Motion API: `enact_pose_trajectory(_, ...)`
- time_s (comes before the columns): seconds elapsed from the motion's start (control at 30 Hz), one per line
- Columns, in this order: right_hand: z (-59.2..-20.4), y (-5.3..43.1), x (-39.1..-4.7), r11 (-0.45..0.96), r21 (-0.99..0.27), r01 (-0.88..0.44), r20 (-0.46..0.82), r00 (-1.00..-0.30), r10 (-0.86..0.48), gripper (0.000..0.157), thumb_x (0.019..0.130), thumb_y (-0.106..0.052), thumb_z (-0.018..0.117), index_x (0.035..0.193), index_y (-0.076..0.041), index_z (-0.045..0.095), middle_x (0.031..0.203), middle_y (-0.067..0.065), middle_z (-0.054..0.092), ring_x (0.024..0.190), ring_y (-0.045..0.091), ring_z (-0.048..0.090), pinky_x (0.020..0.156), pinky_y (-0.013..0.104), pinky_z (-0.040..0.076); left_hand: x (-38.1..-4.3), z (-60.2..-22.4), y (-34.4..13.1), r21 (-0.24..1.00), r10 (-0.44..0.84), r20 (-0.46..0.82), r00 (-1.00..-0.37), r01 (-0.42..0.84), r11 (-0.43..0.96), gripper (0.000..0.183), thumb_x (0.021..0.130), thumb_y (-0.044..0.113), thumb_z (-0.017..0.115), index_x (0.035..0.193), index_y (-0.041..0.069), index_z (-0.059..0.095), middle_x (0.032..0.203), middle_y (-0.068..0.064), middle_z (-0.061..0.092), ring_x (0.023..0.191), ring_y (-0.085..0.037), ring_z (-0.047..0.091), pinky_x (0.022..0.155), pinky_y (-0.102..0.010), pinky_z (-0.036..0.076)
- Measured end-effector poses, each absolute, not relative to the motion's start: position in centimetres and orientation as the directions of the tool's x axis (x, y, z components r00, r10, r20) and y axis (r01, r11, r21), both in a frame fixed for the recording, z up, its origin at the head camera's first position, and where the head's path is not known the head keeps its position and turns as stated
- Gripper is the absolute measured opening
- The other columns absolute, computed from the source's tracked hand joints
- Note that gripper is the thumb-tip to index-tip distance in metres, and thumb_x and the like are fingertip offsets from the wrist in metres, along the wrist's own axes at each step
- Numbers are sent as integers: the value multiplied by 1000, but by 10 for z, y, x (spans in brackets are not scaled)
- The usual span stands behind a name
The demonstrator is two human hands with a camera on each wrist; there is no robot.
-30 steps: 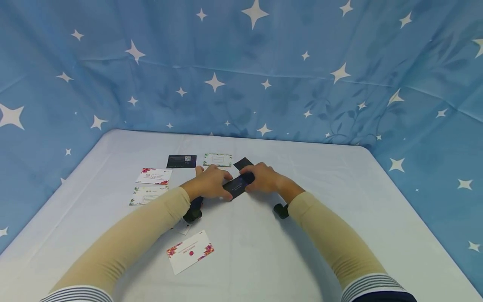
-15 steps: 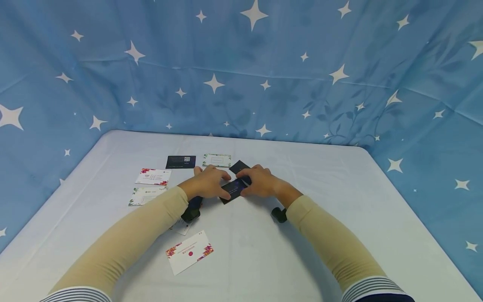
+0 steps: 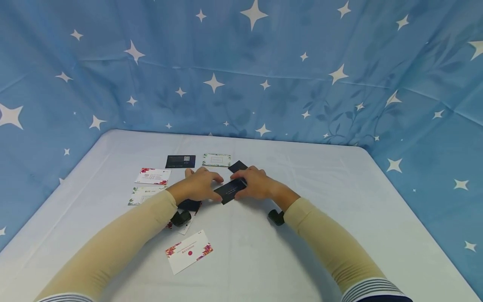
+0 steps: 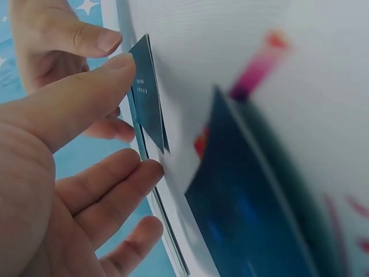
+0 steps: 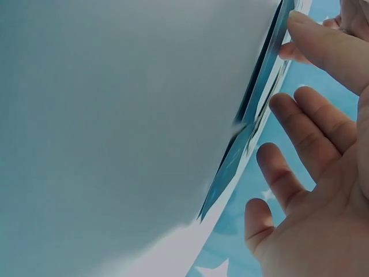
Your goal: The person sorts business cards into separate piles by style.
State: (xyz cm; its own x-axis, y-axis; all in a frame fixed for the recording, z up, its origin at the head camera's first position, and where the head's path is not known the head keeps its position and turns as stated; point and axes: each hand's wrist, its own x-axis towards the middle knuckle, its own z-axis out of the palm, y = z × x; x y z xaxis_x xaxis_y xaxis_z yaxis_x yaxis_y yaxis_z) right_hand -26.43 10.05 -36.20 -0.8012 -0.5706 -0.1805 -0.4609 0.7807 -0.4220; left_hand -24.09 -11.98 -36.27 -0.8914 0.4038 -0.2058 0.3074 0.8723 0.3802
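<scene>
A black business card [image 3: 228,191] lies at a slant between the two hands. My right hand [image 3: 255,183] has thumb and index finger on either side of its right end. The left hand [image 3: 196,184] is at the card's left end, fingers loosely spread; in the left wrist view its thumb tip [image 4: 121,62] overlaps the edge of the black card [image 4: 149,95]. Another black card [image 3: 237,166] sticks out behind the right hand and is partly covered by it. In the right wrist view, the remaining fingers [image 5: 282,179] of the right hand stand apart from the cards.
At the back left lie a black card with a code [image 3: 180,161], a green-bordered card [image 3: 216,160], a red-flowered card [image 3: 152,176] and a leafy card [image 3: 145,194]. Dark cards [image 3: 190,204] lie under the left wrist. A flowered card [image 3: 189,251] lies in front.
The hands and the black card between them have shifted left and slightly nearer. The left hand has drawn back a little further, uncovering more of the dark cards under its wrist.
</scene>
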Motion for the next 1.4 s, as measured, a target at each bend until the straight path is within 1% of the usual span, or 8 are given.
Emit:
enact_pose_trajectory(0.2,-361,88,-259,746,-416,-520,-168,-763,-625,63,85,-35,80,141,-19,58,134,7,58,129,28,42,105,51,30,-231,-361,-139,409,379,-207,-902,272,871,63,79,44,83,135,22,64,127,-2,61,124,-25,43,91,-56,20)
enact_pose_trajectory(0.47,-360,64,-251,713,-438,-547,-150,-738,-658,61,89,-34,78,144,-18,56,141,3,56,136,29,40,112,55,25,-217,-355,-170,445,387,-155,-909,285,849,65,82,37,83,140,18,61,143,-11,54,135,-35,41,95,-63,24)
enact_pose_trajectory(0.6,-358,49,-248,701,-447,-556,-141,-730,-669,58,89,-36,77,142,-20,59,139,0,58,136,29,39,112,57,22,-210,-352,-192,465,379,-127,-917,282,839,66,82,32,83,141,15,59,144,-14,53,136,-38,39,97,-65,21)
enact_pose_trajectory(0.77,-358,31,-245,693,-447,-566,-119,-730,-673,55,90,-38,76,140,-22,61,133,-5,62,132,25,41,110,54,26,-200,-345,-221,455,335,-117,-935,249,855,67,82,29,83,142,14,58,141,-20,52,131,-40,43,99,-68,18)
enact_pose_trajectory(0.93,-357,3,-242,699,-412,-585,-82,-740,-668,54,91,-42,73,141,-25,60,134,-8,62,133,24,42,109,50,28,-195,-337,-258,423,271,-110,-956,202,884,63,83,29,80,140,11,59,140,-25,52,131,-45,40,91,-65,24)
enact_pose_trajectory(1.07,-354,-18,-240,716,-370,-591,-101,-741,-664,57,91,-44,72,143,-28,57,137,-9,60,133,22,41,110,47,27,-191,-337,-284,412,235,-121,-964,167,896,64,83,31,81,138,8,60,139,-27,53,128,-48,43,84,-61,28)
enact_pose_trajectory(1.2,-354,-34,-239,718,-328,-614,-147,-717,-681,61,91,-47,72,146,-29,54,138,-8,59,131,21,42,108,46,29,-184,-343,-300,425,215,-157,-964,130,896,66,81,34,83,136,6,61,138,-29,53,123,-50,45,82,-60,28)
enact_pose_trajectory(1.4,-357,-52,-238,726,-259,-637,-178,-707,-684,59,92,-49,70,146,-32,54,134,-12,60,130,18,43,105,42,32,-181,-351,-307,410,203,-157,-966,123,904,67,79,34,84,135,5,62,136,-28,55,119,-47,49,79,-59,27)
